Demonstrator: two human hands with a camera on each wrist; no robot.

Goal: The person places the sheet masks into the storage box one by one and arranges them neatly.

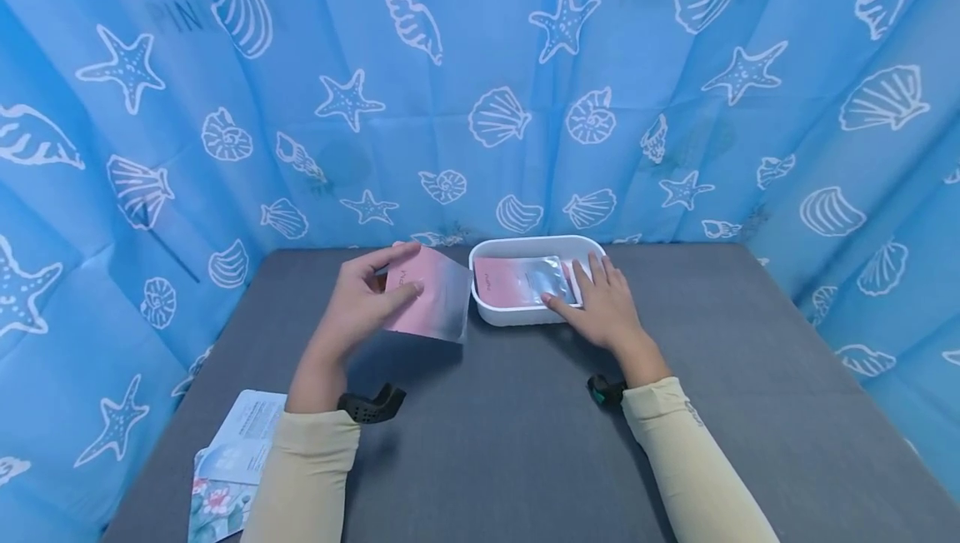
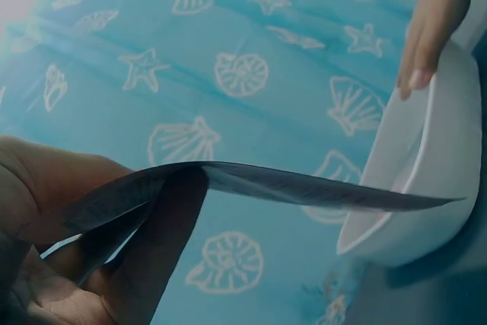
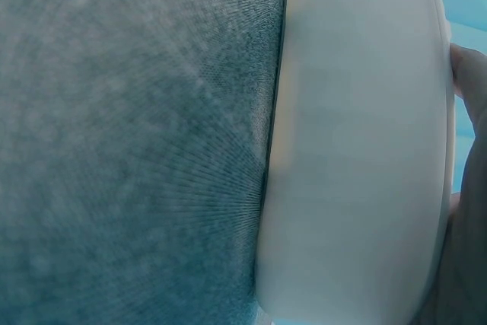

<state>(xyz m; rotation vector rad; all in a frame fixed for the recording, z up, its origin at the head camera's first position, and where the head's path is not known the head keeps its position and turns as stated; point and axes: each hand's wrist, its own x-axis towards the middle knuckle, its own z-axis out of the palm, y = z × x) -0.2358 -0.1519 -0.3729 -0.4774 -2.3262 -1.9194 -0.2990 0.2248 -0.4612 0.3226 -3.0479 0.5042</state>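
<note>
My left hand point(image 1: 358, 297) pinches a flat pink-and-silver facial mask packet point(image 1: 438, 297) between thumb and fingers, left of a white plastic box point(image 1: 525, 316). In the left wrist view the packet point(image 2: 304, 189) appears nearly edge-on, its far end overlapping the box point(image 2: 450, 157). My right hand point(image 1: 607, 306) reaches over the box's right end, fingers spread and fairly straight. Its thumb tip lies at the near rim, beside another pink-and-silver packet point(image 1: 502, 281) lying inside. The right wrist view is mostly filled by the box's outer wall point(image 3: 358, 142), with part of the hand at the right edge.
At the front left of the grey table point(image 1: 495, 443) lie a pale packet point(image 1: 243, 426) and a flower-printed packet point(image 1: 221, 510), overlapping, partly behind the left sleeve. A blue curtain point(image 1: 465, 52) with shells and starfish hangs right behind the table and along its sides.
</note>
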